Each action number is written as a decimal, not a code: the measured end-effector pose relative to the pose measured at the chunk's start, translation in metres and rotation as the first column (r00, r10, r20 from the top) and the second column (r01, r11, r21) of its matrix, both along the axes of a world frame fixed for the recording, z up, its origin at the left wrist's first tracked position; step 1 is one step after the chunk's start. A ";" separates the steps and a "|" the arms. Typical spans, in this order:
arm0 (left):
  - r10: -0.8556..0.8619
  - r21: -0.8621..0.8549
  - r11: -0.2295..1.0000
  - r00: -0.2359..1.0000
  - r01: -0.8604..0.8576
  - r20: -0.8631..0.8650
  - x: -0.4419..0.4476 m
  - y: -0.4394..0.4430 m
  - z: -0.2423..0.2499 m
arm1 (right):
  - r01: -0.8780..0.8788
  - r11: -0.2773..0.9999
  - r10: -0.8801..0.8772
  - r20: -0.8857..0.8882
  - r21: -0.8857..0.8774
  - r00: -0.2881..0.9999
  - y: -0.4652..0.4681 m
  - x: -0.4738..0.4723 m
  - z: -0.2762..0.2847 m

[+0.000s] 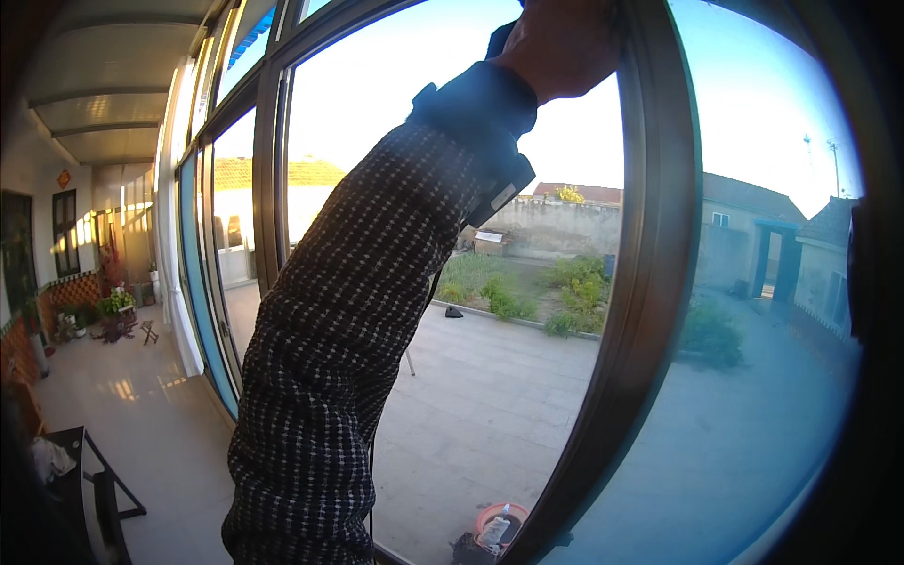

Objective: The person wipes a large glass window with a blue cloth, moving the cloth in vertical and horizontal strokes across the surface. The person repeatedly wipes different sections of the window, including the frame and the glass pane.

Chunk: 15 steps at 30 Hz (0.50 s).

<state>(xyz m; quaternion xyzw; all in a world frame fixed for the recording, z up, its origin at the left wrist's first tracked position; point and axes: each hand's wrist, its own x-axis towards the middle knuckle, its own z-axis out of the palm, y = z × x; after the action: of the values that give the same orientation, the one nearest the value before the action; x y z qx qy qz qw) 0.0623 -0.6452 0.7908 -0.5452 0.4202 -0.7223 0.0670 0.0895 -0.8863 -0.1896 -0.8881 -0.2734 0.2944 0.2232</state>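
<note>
My left hand (565, 49) is raised at the top of the view, against the upper part of a brown metal window frame (653, 212). Its fingers are cut off or hidden, so I cannot tell whether it grips anything. A dark edge (500, 41) of something shows beside the hand. Around the wrist sits a dark band (494, 95), and a small dark box (503, 192) with a cable is at the forearm. The sleeve (332, 304) is black with a pale woven pattern. My right hand is out of view. Bluish glass (763, 409) spans the right side.
Beyond the frame lies a paved yard (494, 395) with a planted bed (515, 282) and a wall. An orange-rimmed basin (519, 510) stands low outside. Indoors, a black table (70, 452), a white curtain (173, 282), potted plants (116, 302) and a small folding stool (149, 332) line the left.
</note>
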 end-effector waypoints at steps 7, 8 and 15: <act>-0.010 -0.084 0.996 1.000 0.011 0.014 0.001 0.114 -0.050 | 0.044 0.991 -0.044 0.008 -0.123 0.999 -0.032 -0.029 -0.033; 0.041 -0.126 0.991 0.999 -0.040 0.006 0.004 0.142 -0.052 | 0.052 0.989 -0.051 0.009 -0.141 0.999 -0.036 -0.033 -0.038; 0.037 -0.435 0.893 0.983 -0.112 -0.178 0.018 0.330 -0.059 | 0.079 0.973 -0.078 0.014 -0.217 0.997 -0.046 -0.070 -0.067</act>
<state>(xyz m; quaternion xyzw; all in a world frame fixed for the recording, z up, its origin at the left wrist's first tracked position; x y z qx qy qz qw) 0.0807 -0.3152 0.7318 -0.6198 0.2276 -0.7481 -0.0660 0.0194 -0.9328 -0.2567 -0.9182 -0.2048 0.3109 0.1353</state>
